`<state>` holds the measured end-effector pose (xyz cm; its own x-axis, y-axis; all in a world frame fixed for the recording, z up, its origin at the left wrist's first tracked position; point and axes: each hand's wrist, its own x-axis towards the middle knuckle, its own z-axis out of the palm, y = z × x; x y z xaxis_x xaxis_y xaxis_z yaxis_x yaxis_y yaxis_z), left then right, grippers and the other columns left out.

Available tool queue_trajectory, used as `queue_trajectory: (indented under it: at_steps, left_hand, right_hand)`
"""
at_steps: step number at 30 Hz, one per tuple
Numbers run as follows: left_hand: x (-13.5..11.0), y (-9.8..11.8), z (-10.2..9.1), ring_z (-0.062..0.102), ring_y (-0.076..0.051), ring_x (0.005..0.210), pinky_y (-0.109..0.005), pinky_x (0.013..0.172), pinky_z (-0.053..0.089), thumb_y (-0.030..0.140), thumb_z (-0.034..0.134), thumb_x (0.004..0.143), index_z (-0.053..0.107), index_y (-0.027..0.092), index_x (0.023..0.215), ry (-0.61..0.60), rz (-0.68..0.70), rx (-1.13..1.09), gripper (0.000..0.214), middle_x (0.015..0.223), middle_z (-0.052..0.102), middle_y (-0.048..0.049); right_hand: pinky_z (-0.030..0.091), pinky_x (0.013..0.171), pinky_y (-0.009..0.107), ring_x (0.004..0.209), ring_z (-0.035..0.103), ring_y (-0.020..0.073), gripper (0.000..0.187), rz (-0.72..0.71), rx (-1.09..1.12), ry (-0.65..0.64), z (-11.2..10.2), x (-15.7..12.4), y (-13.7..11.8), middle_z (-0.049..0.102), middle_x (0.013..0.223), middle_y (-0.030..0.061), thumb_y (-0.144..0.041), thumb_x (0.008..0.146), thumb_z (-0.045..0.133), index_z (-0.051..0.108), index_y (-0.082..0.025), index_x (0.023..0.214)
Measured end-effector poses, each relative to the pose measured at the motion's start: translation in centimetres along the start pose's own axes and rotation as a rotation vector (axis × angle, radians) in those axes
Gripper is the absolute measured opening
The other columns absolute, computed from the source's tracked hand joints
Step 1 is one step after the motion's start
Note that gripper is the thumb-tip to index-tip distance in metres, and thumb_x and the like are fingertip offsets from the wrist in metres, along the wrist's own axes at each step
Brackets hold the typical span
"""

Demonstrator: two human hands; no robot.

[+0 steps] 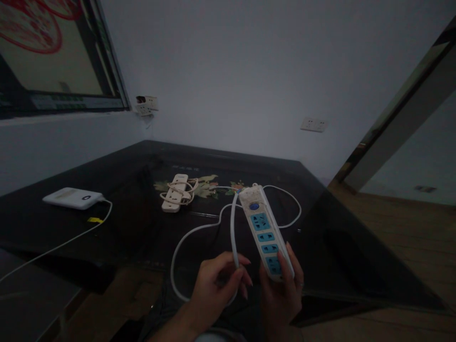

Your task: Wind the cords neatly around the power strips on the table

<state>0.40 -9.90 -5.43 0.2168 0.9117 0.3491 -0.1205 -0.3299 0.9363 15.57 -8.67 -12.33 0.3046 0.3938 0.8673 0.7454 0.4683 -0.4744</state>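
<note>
My right hand (287,289) grips the lower end of a white power strip (268,237) with blue sockets and a dark blue switch, held tilted above the table's front part. Its white cord (233,228) comes off the far end and runs down into my left hand (219,282), whose thumb and fingers are closed around it. The rest of the cord loops over the table, with one bend to the right of the strip and a larger one left of it, hanging past the front edge near my left wrist.
On the dark glossy table (135,228) lies a second power strip (175,192) wrapped in its own cord. A white device (72,198) with a cable trailing off left rests farther left. Wall sockets (313,124) and a loose outlet (145,105) are behind.
</note>
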Motion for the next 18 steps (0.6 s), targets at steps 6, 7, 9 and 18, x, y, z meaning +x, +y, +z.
queue_trajectory:
  at_steps: [6,7,9,18]
  left_hand:
    - [-0.2,-0.6,0.4,0.059,-0.01,0.046,-0.018,0.045,0.044,0.042,0.053,0.088,0.062,0.014,0.092,-0.014,-0.135,-0.069,0.03,0.063,0.065,-0.0034]
    - [-0.2,-0.7,0.4,0.059,-0.011,0.046,-0.018,0.044,0.044,0.044,0.055,0.087,0.061,0.014,0.09,-0.013,-0.159,-0.098,0.031,0.062,0.065,-0.0032]
    - [-0.1,-0.6,0.3,0.06,-0.012,0.047,-0.019,0.045,0.045,0.046,0.058,0.084,0.06,0.014,0.084,-0.008,-0.205,-0.137,0.032,0.061,0.066,-0.0037]
    - [2.4,-0.2,-3.9,0.067,-0.016,0.065,-0.022,0.062,0.047,0.027,0.062,0.081,0.061,0.018,0.073,0.072,-0.146,0.441,0.013,0.069,0.071,-0.0018]
  right_hand:
    - [0.052,0.088,0.051,0.117,0.056,0.0298,0.056,0.05,0.039,0.012,-0.1,0.1,-0.2,0.053,0.133,0.0125,-0.01,0.077,0.068,0.054,-0.027,0.129]
    - [0.052,0.088,0.05,0.117,0.056,0.0295,0.057,0.056,0.049,0.008,-0.1,0.1,-0.2,0.052,0.134,0.0125,-0.01,0.077,0.068,0.053,-0.027,0.129]
    - [0.053,0.087,0.049,0.117,0.056,0.0291,0.056,0.073,0.06,0.008,-0.2,0.2,-0.2,0.053,0.133,0.0127,-0.011,0.077,0.069,0.054,-0.027,0.129]
    - [0.054,0.085,0.053,0.115,0.058,0.0327,0.051,0.167,-0.03,0.107,-1.9,1.6,-0.2,0.057,0.129,0.0129,-0.015,0.074,0.073,0.059,-0.023,0.122]
